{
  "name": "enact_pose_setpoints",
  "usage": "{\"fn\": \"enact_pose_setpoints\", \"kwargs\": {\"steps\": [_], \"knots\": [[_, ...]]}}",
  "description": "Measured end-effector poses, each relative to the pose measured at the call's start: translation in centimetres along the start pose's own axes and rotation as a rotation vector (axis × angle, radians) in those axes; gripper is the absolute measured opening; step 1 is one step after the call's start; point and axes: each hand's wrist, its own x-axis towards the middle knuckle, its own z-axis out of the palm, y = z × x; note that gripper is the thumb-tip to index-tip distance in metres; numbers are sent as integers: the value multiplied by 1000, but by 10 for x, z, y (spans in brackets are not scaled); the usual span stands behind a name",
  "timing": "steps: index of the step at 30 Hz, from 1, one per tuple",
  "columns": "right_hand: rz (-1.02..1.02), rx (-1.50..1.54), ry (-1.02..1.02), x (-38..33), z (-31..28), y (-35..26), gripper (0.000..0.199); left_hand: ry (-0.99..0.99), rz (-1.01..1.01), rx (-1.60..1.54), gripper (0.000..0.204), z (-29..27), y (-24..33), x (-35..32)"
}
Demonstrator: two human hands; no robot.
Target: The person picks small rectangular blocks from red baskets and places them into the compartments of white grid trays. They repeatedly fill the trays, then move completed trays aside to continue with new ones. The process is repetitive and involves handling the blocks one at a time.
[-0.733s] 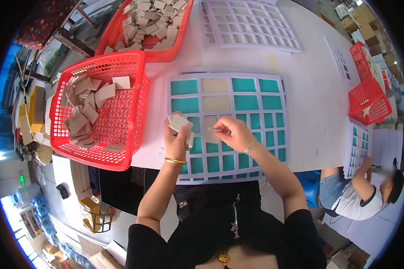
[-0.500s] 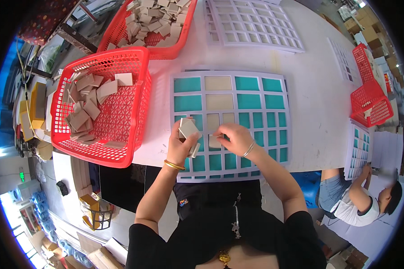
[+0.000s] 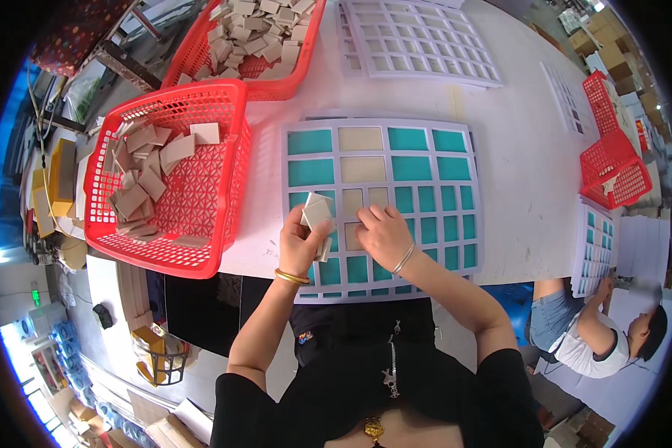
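A white grid frame [image 3: 315,151] lies on the table before me, with teal showing in most of its cells. Beige tiles [image 3: 364,170] fill several cells of its second column, both large and small ones. My left hand [image 3: 300,243] is closed around a small stack of beige square tiles [image 3: 316,211], held above the frame's left part. Over the middle of the frame, my right hand [image 3: 388,237] has bent fingers drawn together, tips down beside a small seated tile [image 3: 351,237]. Whatever lies under those fingertips is hidden.
Left of the frame stands a red plastic basket [image 3: 235,175] of loose tiles, with a fuller red basket [image 3: 304,73] behind it. More white frames [image 3: 425,46] lie at the far side. At right a person [image 3: 586,336] works at another frame [image 3: 593,243] near red baskets [image 3: 616,168].
The small tile under my right hand now sits flat in its cell; before, it was tilted at my fingertips. My right hand has shifted slightly and lowered. The left still holds its stack.
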Motion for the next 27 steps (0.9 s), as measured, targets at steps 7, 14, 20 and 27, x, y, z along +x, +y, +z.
{"fn": "enact_pose_setpoints", "kwargs": {"steps": [7, 14, 20, 27], "knots": [[359, 1159, -77, 8, -28, 12, 22, -377, -47, 94, 41, 7, 8, -9], [556, 1264, -27, -5, -44, 20, 16, -452, -57, 101, 45, 17, 29, -17], [433, 723, 149, -28, -31, 42, 14, -178, -4, 223, 31, -31, 20, -13], [223, 495, 28, -35, -7, 38, 12, 278, 179, 887, 21, -74, -1, -3]]}}
